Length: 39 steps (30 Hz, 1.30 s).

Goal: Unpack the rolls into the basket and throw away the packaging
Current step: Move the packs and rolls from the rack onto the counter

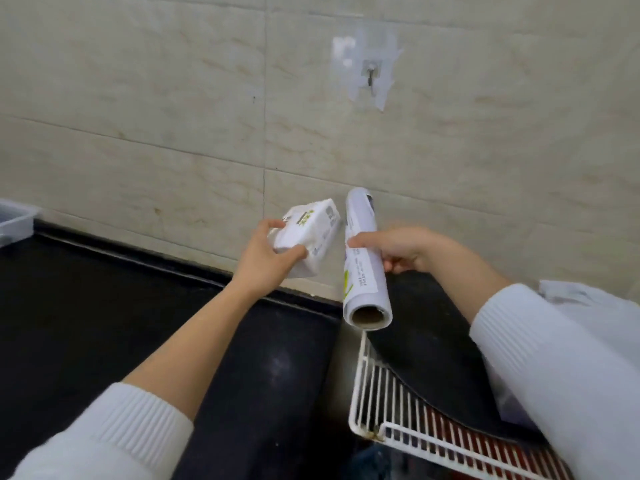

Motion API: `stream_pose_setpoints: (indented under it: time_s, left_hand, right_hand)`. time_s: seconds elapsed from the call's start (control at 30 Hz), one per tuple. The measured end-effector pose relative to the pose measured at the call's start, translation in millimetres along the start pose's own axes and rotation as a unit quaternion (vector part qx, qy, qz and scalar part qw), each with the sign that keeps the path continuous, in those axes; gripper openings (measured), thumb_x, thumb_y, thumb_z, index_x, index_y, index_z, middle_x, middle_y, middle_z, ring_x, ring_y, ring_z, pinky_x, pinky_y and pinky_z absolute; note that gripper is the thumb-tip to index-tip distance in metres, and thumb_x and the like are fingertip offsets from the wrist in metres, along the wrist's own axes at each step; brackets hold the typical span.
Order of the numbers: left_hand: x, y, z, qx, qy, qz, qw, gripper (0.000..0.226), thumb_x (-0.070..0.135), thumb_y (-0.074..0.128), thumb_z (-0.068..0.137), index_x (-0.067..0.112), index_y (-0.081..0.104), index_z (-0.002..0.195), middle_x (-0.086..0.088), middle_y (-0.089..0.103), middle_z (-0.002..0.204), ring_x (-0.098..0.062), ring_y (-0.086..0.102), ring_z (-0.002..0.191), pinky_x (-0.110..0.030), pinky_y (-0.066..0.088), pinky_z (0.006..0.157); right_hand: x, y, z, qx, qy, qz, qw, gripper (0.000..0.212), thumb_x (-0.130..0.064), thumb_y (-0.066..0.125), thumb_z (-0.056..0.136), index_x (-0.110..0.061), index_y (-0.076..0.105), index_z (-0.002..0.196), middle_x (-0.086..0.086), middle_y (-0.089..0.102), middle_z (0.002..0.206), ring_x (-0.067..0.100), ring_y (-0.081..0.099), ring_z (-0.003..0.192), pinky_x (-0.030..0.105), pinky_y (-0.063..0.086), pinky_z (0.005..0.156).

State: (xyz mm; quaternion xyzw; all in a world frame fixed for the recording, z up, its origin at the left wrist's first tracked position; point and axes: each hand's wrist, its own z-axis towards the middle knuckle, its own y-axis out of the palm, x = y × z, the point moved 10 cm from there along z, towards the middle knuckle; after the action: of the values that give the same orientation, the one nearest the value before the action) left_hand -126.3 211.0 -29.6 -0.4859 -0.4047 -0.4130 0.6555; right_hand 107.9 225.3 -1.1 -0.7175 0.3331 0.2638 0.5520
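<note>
We hold a long roll (363, 258) in our right hand (408, 251) above the white wire basket (388, 410) and a wrapped pack (308, 233) in our left hand (266, 258) over the black tabletop (104, 306), so loading and discarding packaging look unfinished.

Left hand (266, 254) gripping white pack (306, 233), right hand (405, 249) gripping roll (363, 261)

The black table (104, 306) runs along the tiled wall, carrying a grey tray (14, 220) at its far left edge and a white wire basket (398, 410) at its right.
</note>
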Motion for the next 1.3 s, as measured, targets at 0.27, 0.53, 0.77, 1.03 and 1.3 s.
stream_pose_setpoints:
  time_s: [0.27,0.53,0.77,1.03,1.3]
  left_hand:
    - [-173.6,-180.8,13.5,0.098,-0.077,0.162,0.979,0.071,0.05,0.065,0.063,0.041,0.035,0.127,-0.001,0.051,0.117,-0.018,0.051,0.09,-0.028,0.042,0.06]
    - [-325.9,-261.0,-39.5,0.067,-0.141,0.182,0.971,0.078,0.049,0.063,0.066,0.048,0.023,0.134,0.007,0.04,0.136,-0.018,0.05,0.113,-0.035,0.048,0.075]
    - [-376.6,-271.6,-58.6,0.012,-0.112,0.241,0.964,0.08,0.043,0.068,0.075,0.036,0.023,0.14,0.005,0.028,0.144,-0.019,0.035,0.127,-0.035,0.047,0.082]
    - [-388.2,-270.7,-65.1,-0.016,-0.086,0.243,0.966,0.069,0.052,0.06,0.081,0.034,0.025,0.138,0.003,0.021,0.147,-0.017,0.026,0.131,-0.034,0.048,0.089]
    - [-328.2,-250.7,-18.6,-0.002,-0.018,0.234,0.972,0.042,0.037,0.047,0.092,0.02,0.043,0.131,-0.007,0.022,0.151,-0.02,0.015,0.139,-0.039,0.034,0.109]
  right_hand:
    - [-58.3,250.8,65.0,-0.074,0.037,-0.008,0.997,0.044,-0.042,0.071,0.077,-0.01,0.054,0.103,0.002,0.057,0.067,0.008,0.046,0.035,0.012,0.033,0.031]
    - [-28.5,449.5,69.9,-0.084,0.117,-0.03,0.989,0.066,-0.051,0.069,0.069,-0.011,0.049,0.118,0.007,0.065,0.105,0.022,0.067,0.079,0.027,0.051,0.052]
    - [-13.5,519.3,60.9,-0.074,0.138,-0.14,0.978,0.07,-0.054,0.066,0.074,-0.012,0.044,0.125,0.008,0.061,0.125,0.029,0.062,0.111,0.041,0.054,0.088]
    - [-0.3,539.7,55.1,-0.08,0.188,-0.129,0.97,0.078,-0.05,0.07,0.077,-0.01,0.034,0.134,0.012,0.055,0.132,0.033,0.058,0.117,0.045,0.055,0.09]
    - [-8.4,470.4,62.0,-0.046,0.17,-0.046,0.983,0.072,-0.052,0.07,0.075,-0.01,0.046,0.129,0.011,0.065,0.101,0.022,0.07,0.069,0.032,0.059,0.05]
